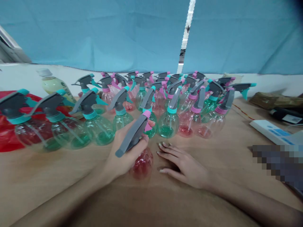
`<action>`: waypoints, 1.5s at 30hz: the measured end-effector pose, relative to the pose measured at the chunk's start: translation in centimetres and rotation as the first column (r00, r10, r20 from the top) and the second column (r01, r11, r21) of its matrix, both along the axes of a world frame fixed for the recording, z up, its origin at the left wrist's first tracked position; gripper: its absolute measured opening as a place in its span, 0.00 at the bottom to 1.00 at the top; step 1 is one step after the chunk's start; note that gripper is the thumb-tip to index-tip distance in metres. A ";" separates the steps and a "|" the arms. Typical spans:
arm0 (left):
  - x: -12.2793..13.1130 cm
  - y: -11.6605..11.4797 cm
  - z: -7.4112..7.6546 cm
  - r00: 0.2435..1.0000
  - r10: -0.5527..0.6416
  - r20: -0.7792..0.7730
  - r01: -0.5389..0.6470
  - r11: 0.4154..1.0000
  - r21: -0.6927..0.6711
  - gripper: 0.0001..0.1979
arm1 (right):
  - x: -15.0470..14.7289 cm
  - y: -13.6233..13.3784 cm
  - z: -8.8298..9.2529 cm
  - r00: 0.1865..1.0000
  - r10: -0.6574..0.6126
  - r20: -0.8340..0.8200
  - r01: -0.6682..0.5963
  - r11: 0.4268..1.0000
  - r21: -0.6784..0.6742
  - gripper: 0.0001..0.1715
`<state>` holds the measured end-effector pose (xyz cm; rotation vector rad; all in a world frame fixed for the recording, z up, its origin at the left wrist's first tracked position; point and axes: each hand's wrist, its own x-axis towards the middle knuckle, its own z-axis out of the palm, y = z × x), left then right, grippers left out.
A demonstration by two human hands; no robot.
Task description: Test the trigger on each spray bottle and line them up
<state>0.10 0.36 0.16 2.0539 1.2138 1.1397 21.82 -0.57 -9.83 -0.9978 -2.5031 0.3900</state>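
Your left hand (125,148) is clamping the pink-nozzle spray bottle (142,165), near the front of the table (71,171), hiding its collar. Your right hand (187,165) is lying palm-down beside it, fingers slightly apart. Rear spray bottles (141,94) are overlapping, hard to count.

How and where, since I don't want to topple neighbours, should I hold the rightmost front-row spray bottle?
I'd take the spray bottle by its pink collar, probably from the right: the round body narrows there, while another bottle crowds its left.
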 end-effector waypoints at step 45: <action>-0.2 0.2 -0.6 0.998 -0.031 0.055 0.033 0.999 -0.043 0.17 | 0.0 0.0 -0.1 0.999 -0.005 0.040 0.004 1.000 0.012 0.33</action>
